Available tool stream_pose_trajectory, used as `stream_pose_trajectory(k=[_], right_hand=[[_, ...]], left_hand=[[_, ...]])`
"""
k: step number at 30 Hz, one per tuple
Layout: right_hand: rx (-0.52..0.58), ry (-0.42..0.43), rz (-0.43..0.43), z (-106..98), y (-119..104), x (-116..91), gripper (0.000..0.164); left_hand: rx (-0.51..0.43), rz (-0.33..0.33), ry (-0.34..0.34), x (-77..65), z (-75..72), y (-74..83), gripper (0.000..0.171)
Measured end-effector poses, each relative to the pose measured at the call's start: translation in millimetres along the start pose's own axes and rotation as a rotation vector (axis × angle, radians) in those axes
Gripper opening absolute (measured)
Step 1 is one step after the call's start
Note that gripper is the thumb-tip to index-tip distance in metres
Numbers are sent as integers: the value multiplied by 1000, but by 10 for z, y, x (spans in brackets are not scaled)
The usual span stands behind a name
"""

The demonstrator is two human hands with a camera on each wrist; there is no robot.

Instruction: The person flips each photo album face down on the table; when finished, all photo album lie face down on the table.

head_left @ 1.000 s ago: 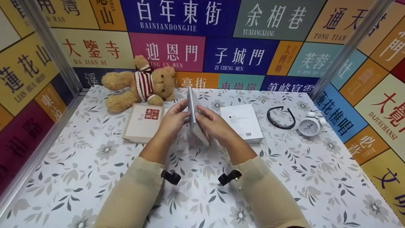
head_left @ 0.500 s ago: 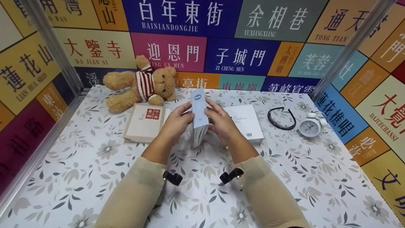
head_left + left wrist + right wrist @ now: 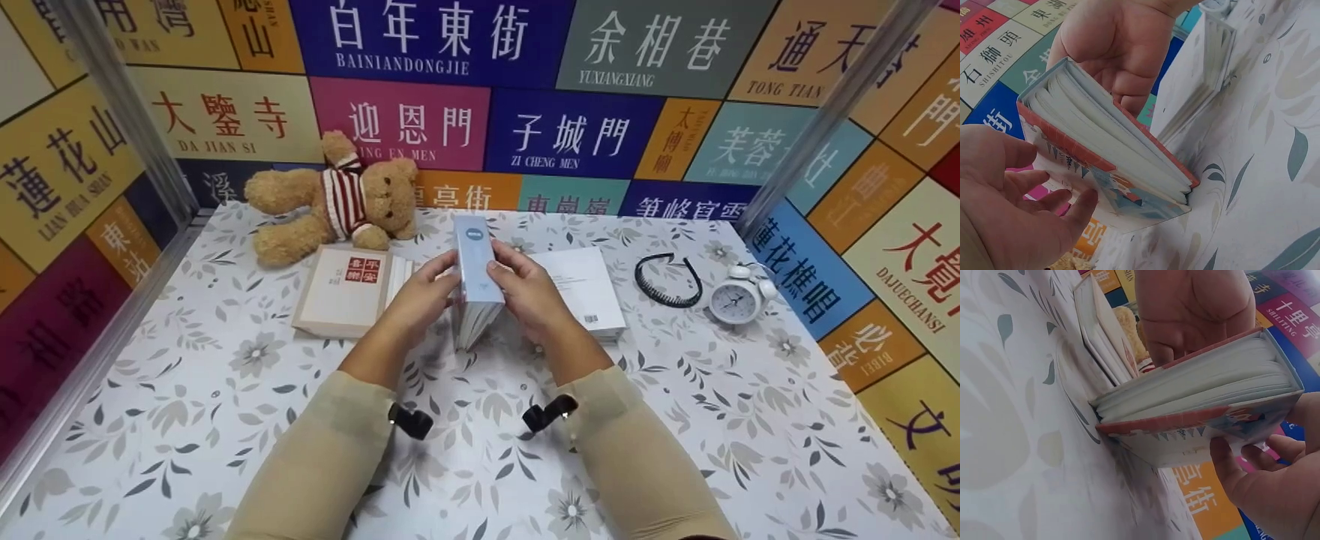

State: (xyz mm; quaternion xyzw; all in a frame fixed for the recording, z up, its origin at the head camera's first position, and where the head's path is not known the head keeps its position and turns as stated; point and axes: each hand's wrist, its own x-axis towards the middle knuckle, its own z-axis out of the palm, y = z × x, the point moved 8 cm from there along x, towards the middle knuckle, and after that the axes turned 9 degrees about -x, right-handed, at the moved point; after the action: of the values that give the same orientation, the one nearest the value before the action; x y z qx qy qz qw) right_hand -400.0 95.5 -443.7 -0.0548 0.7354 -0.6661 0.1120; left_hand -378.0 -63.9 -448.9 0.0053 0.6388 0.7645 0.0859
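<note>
The left hand (image 3: 424, 292) has its fingers loosely spread against one cover of a pale blue-spined book (image 3: 478, 262). The right hand (image 3: 529, 289) rests its fingers against the opposite cover, its thumb by the spine, so the two hands hold the book between them. Between the hands the spine faces up and the covers part slightly lower down; the lower edge seems to meet the bench (image 3: 472, 465), though the wrist views are dim there.

Just left of the left hand lies a beige book (image 3: 337, 300) with red squares on its cover. Beyond that hand, a teddy bear (image 3: 349, 202) in a striped shirt lies on its side. Just right of the right hand is a white book (image 3: 592, 292) with a barcode; farther right are a black headband (image 3: 697, 279) and, beside it, a white alarm clock (image 3: 733, 302).
</note>
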Motion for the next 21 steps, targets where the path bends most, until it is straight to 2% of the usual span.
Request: stream_pose_trajectory(k=[7,12,19,21], right_hand=[[-15,107,24,-205,39,46,56],[-59,145,34,-331,92,98,63],[-202,165,142,-441,265,169,69],[-235,166,166,-449,301,179,70]], left_hand=[[114,-106,-17,58,-95,-215,62],[209,-131,78,87,-249,-267,61],[-157,-233,172,37,-308,-375,60],[-130,-241,192,38,-341,-370,60]])
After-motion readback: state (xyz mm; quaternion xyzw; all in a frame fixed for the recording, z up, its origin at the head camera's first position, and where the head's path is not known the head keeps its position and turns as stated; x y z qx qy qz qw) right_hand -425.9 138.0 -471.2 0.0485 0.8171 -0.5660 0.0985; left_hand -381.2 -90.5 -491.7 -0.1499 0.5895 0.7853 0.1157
